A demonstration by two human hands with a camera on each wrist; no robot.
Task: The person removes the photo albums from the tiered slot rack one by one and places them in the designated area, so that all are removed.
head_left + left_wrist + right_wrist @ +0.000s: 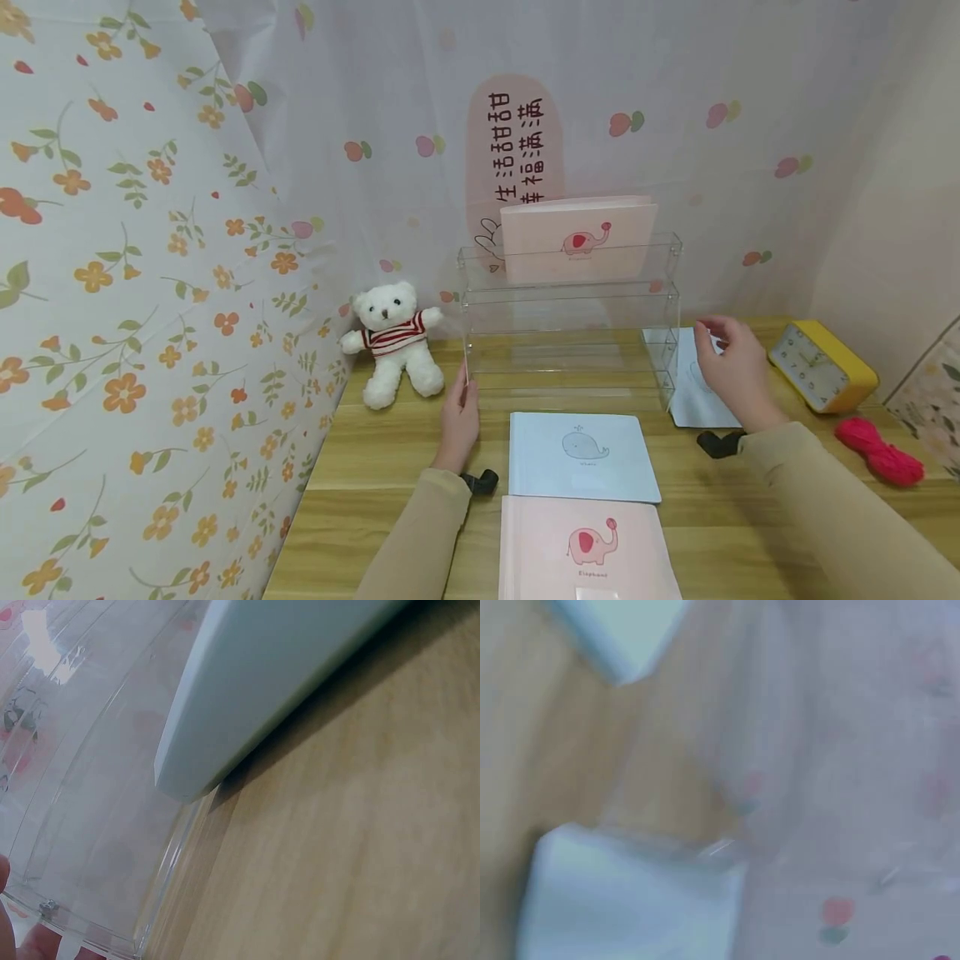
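Note:
A clear tiered acrylic display rack (570,333) stands at the back of the table. My left hand (459,425) grips its left side panel; fingertips (37,945) show around the clear edge in the left wrist view. A pink elephant booklet (540,250) sits upright in the rack's top tier. Right of the rack, my right hand (735,367) hovers with loosely bent fingers and nothing seen between them. Partly behind it lies a light blue booklet (686,392). Blue whale booklets (540,458) and pink elephant booklets (536,542) lie in front of the rack.
A white teddy bear (405,367) in a striped sweater sits left of the rack. At the right stand a yellow alarm clock (825,367) and a bundle of pink yarn (877,450). Patterned cloth (375,100) hangs behind and at the left.

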